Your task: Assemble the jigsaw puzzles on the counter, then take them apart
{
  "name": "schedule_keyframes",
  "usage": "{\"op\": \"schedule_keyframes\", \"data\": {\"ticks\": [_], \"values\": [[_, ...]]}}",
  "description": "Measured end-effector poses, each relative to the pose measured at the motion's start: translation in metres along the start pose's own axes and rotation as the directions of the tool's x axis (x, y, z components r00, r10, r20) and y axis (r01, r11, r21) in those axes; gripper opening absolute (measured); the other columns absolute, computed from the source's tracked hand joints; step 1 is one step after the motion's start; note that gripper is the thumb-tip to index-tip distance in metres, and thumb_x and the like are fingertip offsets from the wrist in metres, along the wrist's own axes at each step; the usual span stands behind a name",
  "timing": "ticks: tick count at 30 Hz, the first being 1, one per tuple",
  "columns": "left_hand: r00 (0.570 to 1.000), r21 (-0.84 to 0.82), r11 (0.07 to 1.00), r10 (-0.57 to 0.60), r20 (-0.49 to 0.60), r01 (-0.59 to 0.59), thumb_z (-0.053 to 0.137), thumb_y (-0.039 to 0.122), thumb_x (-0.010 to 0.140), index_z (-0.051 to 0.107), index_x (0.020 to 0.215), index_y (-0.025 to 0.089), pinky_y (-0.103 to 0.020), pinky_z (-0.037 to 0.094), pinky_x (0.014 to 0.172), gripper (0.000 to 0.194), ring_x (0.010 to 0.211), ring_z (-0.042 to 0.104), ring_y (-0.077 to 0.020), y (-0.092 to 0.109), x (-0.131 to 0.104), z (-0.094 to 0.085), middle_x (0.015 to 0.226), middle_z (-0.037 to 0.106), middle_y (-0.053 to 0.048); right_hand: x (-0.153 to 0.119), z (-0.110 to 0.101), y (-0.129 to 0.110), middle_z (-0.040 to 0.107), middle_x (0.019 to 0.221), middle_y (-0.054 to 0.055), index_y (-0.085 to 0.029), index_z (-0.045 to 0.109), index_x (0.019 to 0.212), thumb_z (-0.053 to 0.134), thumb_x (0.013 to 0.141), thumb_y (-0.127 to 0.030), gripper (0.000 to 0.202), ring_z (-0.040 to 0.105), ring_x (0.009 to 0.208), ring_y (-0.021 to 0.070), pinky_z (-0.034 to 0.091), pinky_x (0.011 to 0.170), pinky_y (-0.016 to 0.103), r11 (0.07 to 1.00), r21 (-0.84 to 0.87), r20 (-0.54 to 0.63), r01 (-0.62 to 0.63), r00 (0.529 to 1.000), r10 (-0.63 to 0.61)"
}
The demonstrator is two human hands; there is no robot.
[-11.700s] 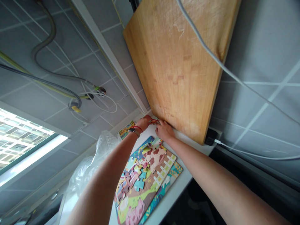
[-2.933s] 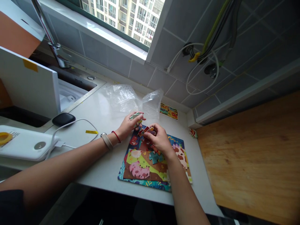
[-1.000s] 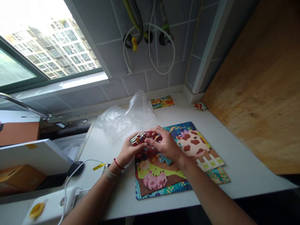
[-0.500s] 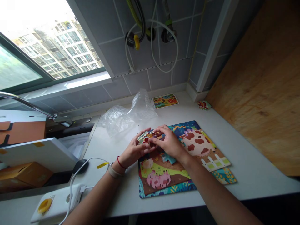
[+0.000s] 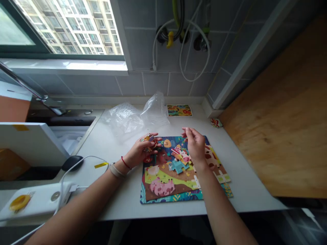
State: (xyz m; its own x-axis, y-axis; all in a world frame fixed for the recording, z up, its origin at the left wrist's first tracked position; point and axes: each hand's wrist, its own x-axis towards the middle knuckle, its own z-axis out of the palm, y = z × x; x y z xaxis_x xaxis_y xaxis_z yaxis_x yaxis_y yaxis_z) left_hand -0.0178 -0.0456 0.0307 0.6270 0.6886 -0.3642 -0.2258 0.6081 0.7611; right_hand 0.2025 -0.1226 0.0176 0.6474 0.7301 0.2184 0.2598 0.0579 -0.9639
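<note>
With our left hand loosely pinching colourful cardboard puzzle pieces mid-frame, our half-curled right hand could, by brushing low, knock the loose teal cardboard piece below centre.

Daylight enters through a window above grey wall tiles. A wooden board stands beside the white countertop.
</note>
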Motion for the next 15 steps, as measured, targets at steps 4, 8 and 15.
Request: {"op": "schedule_keyframes", "data": {"ticks": [4,8,15], "values": [[0.999,-0.039,0.999,-0.031,0.043,0.033,0.073,0.007,0.076,0.064,0.123,0.016,-0.031,0.063,0.079,0.050,0.096,0.075,-0.0222,-0.002,0.004,-0.004,0.122,0.073,-0.013,-0.002,-0.012,-0.013,0.078,0.086,0.007,-0.018,0.078,0.098,0.056,0.095,-0.052,0.041,0.070,0.080,0.0222,0.052,0.076,0.033,0.966,-0.257,0.218,0.025,0.975,0.033],[0.993,-0.069,0.997,-0.039,0.107,0.047,0.075,0.008,0.075,0.064,0.123,0.015,-0.032,0.062,0.080,0.049,0.092,0.075,-0.0219,-0.005,0.005,-0.005,0.120,0.074,-0.013,-0.005,-0.025,-0.043,0.080,0.102,0.008,-0.023,0.078,0.107,0.078,0.080,-0.048,0.037,0.072,0.094,0.0272,0.050,0.079,0.034,0.661,-0.731,0.474,0.169,0.822,0.314],[0.992,-0.090,0.994,-0.048,0.119,0.059,0.075,0.008,0.076,0.063,0.124,0.014,-0.029,0.061,0.076,0.051,0.086,0.075,-0.0185,-0.005,0.006,-0.005,0.117,0.075,-0.013,0.010,-0.007,-0.059,0.076,0.099,0.008,-0.022,0.072,0.101,0.096,0.058,-0.035,0.051,0.069,0.091,0.0276,0.040,0.066,0.029,0.361,-0.841,0.540,0.403,0.676,0.501]]}}
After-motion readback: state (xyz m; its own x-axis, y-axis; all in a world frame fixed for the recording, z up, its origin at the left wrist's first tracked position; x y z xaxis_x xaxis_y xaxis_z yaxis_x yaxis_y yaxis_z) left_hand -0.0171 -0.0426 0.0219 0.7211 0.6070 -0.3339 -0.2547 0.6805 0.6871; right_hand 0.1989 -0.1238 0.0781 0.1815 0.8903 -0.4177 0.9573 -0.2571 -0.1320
